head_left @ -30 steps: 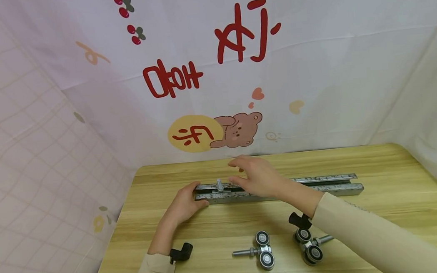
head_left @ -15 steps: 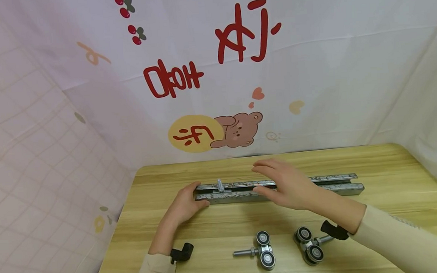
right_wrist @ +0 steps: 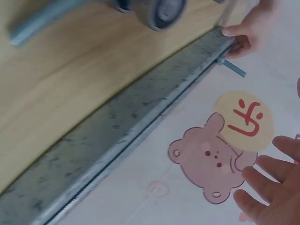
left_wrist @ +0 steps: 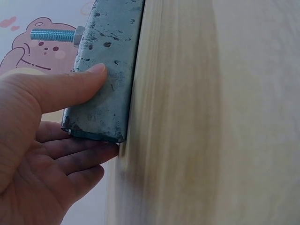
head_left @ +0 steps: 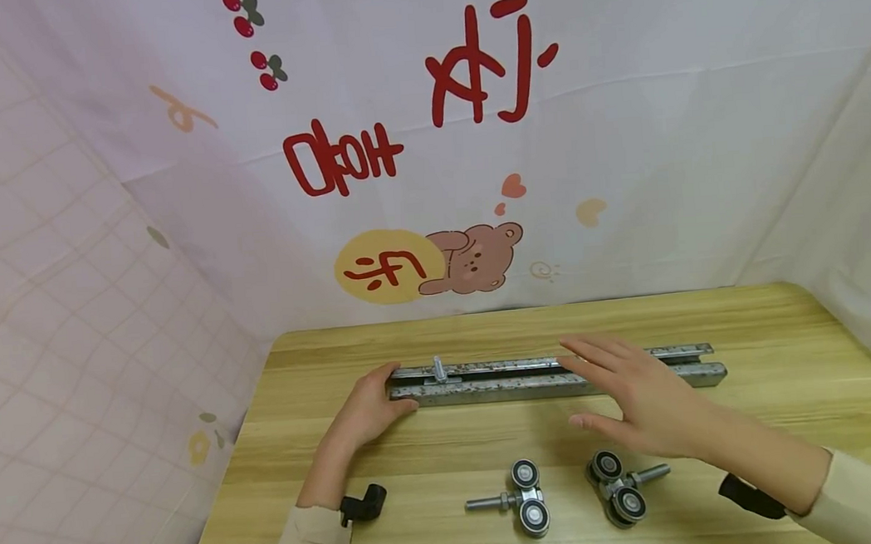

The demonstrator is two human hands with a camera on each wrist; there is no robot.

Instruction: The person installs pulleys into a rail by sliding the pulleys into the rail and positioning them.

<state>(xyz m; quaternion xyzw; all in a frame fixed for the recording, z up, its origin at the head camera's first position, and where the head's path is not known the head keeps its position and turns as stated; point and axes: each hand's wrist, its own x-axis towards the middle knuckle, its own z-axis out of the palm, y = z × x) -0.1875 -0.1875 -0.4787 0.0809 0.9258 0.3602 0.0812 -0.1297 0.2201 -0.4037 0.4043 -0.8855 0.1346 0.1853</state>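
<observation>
A speckled grey metal C-channel track [head_left: 488,392] lies across the wooden table with its slot facing up. My left hand [head_left: 365,409] grips its left end, the thumb [left_wrist: 77,89] against the front face and the other fingers behind and around the end. A threaded bolt with a nut [head_left: 439,370] sticks up from the slot near that hand; what it joins inside the track is hidden. My right hand [head_left: 649,404] hovers over the track's right part, fingers extended and holding nothing. In the right wrist view, the right-hand fingers [right_wrist: 265,185] are spread apart.
Two roller trolleys lie on the table in front of the track: one [head_left: 530,499] with its bolt pointing left, another [head_left: 615,487] with its bolt pointing right, close to my right forearm. A printed white cloth [head_left: 621,127] hangs behind the wooden table [head_left: 417,464].
My right hand has moved rightward along the track and toward me, away from the upright bolt, and its fingers have straightened. The left hand and the track stay where they were.
</observation>
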